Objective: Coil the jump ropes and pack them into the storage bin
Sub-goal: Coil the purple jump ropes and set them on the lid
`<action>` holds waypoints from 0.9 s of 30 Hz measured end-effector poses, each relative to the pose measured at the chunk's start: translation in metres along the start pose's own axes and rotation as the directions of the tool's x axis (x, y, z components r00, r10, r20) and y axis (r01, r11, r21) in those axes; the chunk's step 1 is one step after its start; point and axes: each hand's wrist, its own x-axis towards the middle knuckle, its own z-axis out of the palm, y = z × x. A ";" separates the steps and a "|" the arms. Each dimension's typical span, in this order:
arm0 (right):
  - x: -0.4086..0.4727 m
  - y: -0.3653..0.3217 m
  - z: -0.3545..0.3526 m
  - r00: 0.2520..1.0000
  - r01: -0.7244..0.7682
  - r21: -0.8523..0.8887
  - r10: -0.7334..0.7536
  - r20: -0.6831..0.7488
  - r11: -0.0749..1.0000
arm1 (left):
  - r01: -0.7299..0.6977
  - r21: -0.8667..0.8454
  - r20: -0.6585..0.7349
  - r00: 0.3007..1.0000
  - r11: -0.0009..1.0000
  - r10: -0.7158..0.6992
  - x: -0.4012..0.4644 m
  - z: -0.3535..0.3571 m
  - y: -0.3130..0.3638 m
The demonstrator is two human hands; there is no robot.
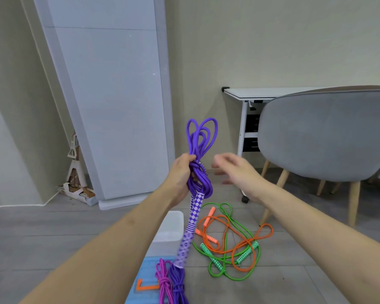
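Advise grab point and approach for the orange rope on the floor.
Take the orange rope at its far loop, from above: that loop lies flat and clear on the floor, while the middle is tangled with the green rope.

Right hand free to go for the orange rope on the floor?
Probably yes. The right hand is open and holds nothing, and the orange jump rope lies uncovered below it, though tangled with the green jump rope.
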 end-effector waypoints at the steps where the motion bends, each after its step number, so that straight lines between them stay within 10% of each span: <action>1: 0.005 -0.007 0.000 0.997 -0.048 0.131 0.056 -0.053 0.990 | 0.009 0.013 0.026 1.000 1.000 -0.009 0.000 0.001 -0.003; 5: 0.013 -0.027 0.002 0.997 -0.076 0.440 0.080 0.009 0.895 | 0.039 0.097 0.168 0.984 0.995 -0.055 -0.004 0.008 -0.013; 15: 0.015 -0.027 -0.005 0.988 -0.149 0.412 0.156 0.017 0.899 | -0.142 0.367 0.407 0.913 0.919 -0.021 -0.016 0.006 -0.022; 27: 0.009 -0.024 -0.008 0.969 -0.239 0.310 0.209 0.130 0.920 | -0.146 0.429 0.328 0.945 0.891 -0.003 -0.015 0.009 -0.026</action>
